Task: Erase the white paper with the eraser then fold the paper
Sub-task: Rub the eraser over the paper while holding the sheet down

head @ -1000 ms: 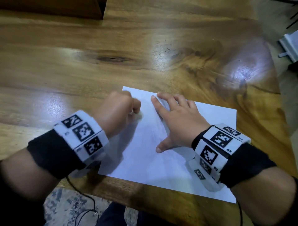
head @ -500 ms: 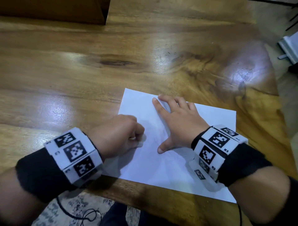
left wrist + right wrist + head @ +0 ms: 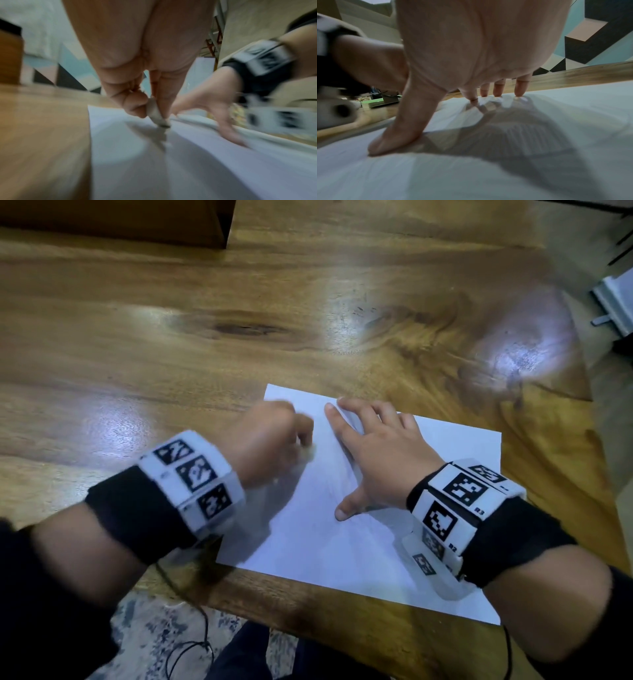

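A white sheet of paper (image 3: 342, 549) lies flat near the front edge of the wooden table (image 3: 171, 354). My left hand (image 3: 270, 440) is curled over the sheet's left part and pinches a small grey-white eraser (image 3: 157, 115), whose tip touches the paper (image 3: 188, 169). In the head view the eraser (image 3: 308, 454) just peeks out below the fingers. My right hand (image 3: 373, 453) lies spread and flat on the middle of the sheet, fingers straight. The right wrist view shows the thumb and fingertips (image 3: 519, 89) pressing on the paper (image 3: 556, 169). Faint pencil marks lie between the hands.
A dark wooden block (image 3: 113, 220) stands at the table's far left. A white object (image 3: 616, 302) sits off the table at the right. A black cable (image 3: 185, 655) hangs below the front edge over a patterned rug.
My left hand with the eraser slid toward me and then back away across the left part of the sheet. The right hand stayed put on the paper.
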`<action>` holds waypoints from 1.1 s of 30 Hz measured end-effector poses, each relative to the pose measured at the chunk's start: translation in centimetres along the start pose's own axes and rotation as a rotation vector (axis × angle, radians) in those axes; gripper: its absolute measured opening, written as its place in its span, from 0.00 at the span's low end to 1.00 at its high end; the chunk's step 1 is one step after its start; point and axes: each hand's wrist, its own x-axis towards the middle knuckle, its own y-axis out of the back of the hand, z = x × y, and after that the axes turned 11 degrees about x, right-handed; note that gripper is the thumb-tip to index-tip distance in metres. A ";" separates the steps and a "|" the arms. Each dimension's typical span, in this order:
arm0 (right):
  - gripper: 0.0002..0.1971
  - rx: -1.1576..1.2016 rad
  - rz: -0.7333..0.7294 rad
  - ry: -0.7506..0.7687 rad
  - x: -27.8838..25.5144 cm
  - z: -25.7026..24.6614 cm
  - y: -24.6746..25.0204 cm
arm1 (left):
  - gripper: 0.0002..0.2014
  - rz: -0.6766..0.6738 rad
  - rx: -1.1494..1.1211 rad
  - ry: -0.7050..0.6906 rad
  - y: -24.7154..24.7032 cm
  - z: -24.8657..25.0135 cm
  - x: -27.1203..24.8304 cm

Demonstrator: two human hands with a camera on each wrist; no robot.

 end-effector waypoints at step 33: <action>0.69 0.025 0.025 0.019 0.1 0.3 -0.2 | 0.04 0.118 0.013 -0.063 0.1 0.1 1.2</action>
